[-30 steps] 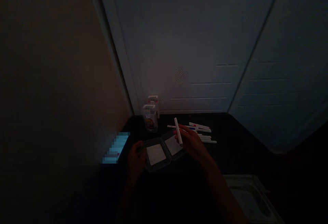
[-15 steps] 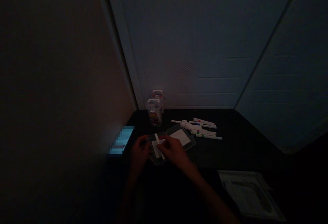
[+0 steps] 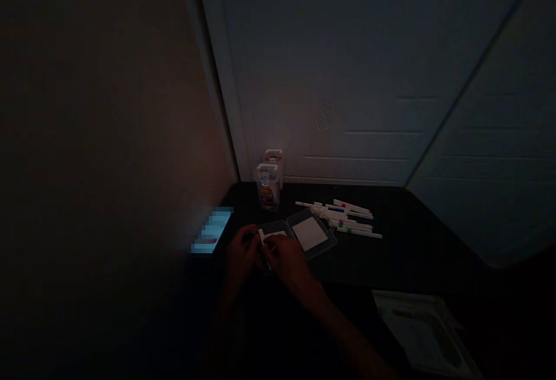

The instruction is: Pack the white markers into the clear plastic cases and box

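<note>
An open clear plastic case [image 3: 321, 249] lies on the dark table, with a white card [image 3: 309, 233] in its right half. My right hand [image 3: 290, 261] pinches a white marker [image 3: 261, 236] over the left half, close to its left side. At that side my left hand [image 3: 240, 255] has its fingers curled round the case's edge, close beside the marker. Both hands cover much of the left half, and the dim light blurs the fingertips. Several white markers [image 3: 359, 233] with coloured bands lie loosely just right of the case.
Two clear packs [image 3: 268, 192] stand upright near the back wall. A lit, blurred-out screen [image 3: 212, 230] lies to the left by the side wall. Lower right, a pale flat packet or tray [image 3: 419, 328] sits below the table [image 3: 417, 252] edge.
My right hand has moved the marker left across the case, towards my left hand and the case's left side. The whole view has shifted slightly.
</note>
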Available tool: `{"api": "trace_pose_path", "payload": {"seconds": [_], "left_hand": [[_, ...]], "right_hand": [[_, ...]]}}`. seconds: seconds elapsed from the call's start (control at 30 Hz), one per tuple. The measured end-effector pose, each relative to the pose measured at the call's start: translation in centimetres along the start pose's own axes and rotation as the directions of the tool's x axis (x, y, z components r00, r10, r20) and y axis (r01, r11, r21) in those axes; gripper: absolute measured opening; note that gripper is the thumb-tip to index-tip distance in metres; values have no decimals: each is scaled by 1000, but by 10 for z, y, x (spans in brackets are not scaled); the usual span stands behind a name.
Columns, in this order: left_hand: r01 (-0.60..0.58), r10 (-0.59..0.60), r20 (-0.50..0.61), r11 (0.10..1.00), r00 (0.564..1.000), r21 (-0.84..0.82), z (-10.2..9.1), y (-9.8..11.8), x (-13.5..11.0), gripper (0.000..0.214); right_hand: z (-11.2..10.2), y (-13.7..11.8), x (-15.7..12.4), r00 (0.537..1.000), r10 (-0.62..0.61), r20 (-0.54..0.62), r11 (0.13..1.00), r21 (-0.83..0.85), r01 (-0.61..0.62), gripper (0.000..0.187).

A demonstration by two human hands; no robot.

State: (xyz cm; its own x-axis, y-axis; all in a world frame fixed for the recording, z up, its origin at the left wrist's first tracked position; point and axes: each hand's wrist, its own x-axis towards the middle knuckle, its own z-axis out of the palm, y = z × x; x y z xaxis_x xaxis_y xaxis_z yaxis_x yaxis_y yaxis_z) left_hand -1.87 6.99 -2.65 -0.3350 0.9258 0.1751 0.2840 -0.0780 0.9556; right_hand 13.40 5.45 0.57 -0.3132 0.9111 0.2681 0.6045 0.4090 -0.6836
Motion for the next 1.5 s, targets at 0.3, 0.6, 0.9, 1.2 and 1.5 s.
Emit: {"api": "trace_pose_path", "payload": {"seconds": [0.3, 0.6, 0.9, 1.2, 1.5], "left_hand": [[24, -24, 22, 1000, 999, 5, 0, 5, -2, 45], [22, -22, 18, 1000, 1000, -4, 0, 2, -1, 46], [7, -8, 38, 1000, 999, 25, 1, -4, 3, 49], [-7, 7, 26, 1000, 1000, 25, 4, -5, 3, 42], [-2, 2, 7, 996, 1000, 92, 8, -4, -1, 43]], "right_hand": [[-5, 8, -17, 997, -66, 46, 997, 51, 64, 31], [-10, 7, -16, 989, -100, 110, 993, -55, 107, 29], [-19, -7, -21, 982, -50, 182, 947, -305, 105, 31], [-13, -2, -26, 991, -60, 120, 955, -281, 91, 34], [-48, 50, -27, 870, -81, -487, 997, -29, 77, 26]]}}
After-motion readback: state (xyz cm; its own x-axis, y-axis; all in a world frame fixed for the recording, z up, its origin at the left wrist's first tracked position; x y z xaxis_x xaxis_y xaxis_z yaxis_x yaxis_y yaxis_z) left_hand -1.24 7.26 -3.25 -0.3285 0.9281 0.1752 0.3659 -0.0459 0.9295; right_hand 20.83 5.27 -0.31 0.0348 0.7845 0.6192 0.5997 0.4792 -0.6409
